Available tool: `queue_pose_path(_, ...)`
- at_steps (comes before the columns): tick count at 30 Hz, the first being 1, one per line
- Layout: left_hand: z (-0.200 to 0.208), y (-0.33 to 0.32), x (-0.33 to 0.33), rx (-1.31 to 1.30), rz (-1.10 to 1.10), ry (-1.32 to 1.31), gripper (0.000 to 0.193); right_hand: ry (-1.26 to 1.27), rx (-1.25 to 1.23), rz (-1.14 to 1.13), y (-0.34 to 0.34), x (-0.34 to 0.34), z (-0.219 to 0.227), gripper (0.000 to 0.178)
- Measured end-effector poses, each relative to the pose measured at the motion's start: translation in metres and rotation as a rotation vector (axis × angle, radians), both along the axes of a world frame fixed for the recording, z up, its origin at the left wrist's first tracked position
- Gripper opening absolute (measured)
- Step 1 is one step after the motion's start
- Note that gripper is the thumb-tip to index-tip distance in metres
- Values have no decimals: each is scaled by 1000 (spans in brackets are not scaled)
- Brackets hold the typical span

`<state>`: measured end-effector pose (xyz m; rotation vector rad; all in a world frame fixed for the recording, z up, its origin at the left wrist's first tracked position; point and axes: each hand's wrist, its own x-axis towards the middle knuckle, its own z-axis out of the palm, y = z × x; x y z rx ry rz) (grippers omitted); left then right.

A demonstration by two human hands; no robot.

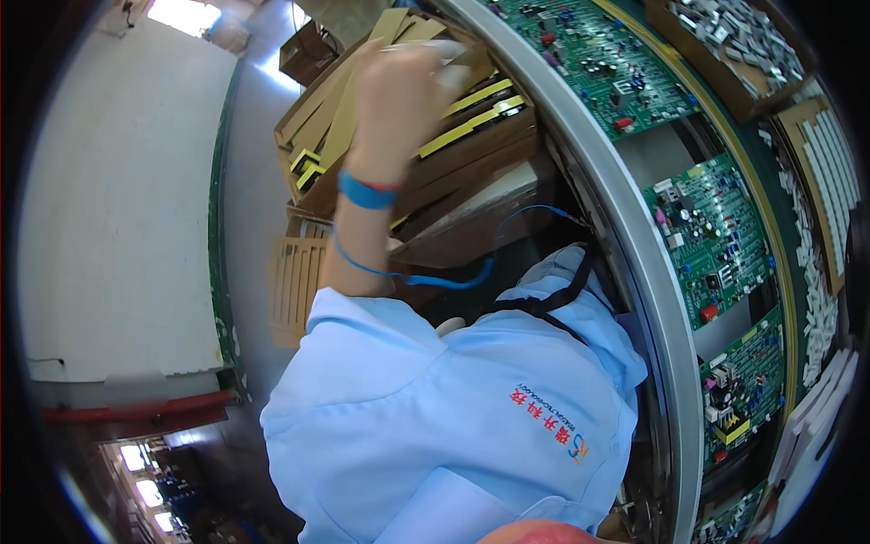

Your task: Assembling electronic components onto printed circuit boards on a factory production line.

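Note:
My left hand is over an open cardboard box and smeared by motion. Something white shows at its fingertips; I cannot make out whether it is worn or held. Under and beside the hand lie cardboard divider strips and black parts with yellow bands. A blue wrist strap circles my left wrist, and its blue cord runs toward the bench edge. My right hand is out of view.
Along the right runs a metal-edged line carrying several green circuit boards. Beyond them are a carton of small grey parts and a tray of white strips. A slotted cardboard piece is beside my left arm.

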<state>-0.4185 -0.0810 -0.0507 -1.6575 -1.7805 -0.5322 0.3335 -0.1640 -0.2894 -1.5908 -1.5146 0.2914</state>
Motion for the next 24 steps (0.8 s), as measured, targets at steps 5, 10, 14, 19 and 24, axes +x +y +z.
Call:
queue_pose_path(5, -9, -85, -143, -426, 795, -147, 38, 174, 281, 21, -66, -43, 221, 30)
queue_pose_path(10, -31, -129, -214, -825, 963, -396, 71, 1160, -191, 407, 43, 8, 164, 65)
queue_pose_path(14, -46, -150, -264, -881, 586, -486, 61, 945, -407, 633, 127, -188, 192, 51)
queue_pose_path(19, -43, -143, -256, -994, 741, -881, 38, 967, -493, 612, 149, -256, 212, 43)
queue_pose_path(24, -43, -169, -286, -874, 458, -1143, 34, 775, -497, 623, 164, -267, 207, 32)
